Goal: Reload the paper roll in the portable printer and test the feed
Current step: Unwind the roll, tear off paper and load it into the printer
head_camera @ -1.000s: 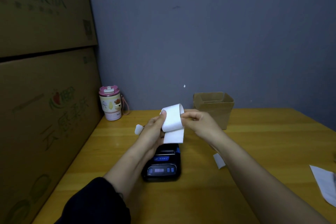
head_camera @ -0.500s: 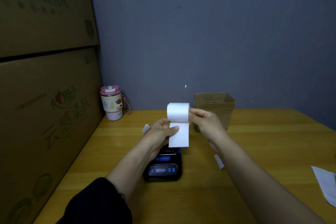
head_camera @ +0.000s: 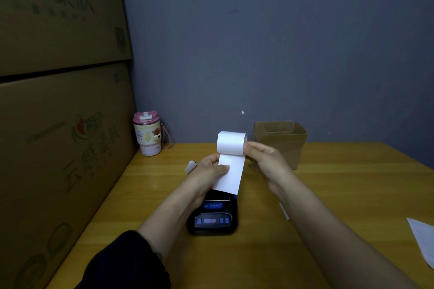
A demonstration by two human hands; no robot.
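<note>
Both hands hold a white paper roll up in the air, above a small black printer with blue buttons. The right hand pinches the right end of the roll with its fingertips. The left hand pinches the left edge of the loose white strip that hangs down from the roll. The strip's bottom edge hangs just over the back of the printer. The printer sits on the yellow wooden table, under and between the two wrists. Behind the right hand stands a small open brown cardboard box. Far to the left of the left hand stands a pink cup with a lid.
</note>
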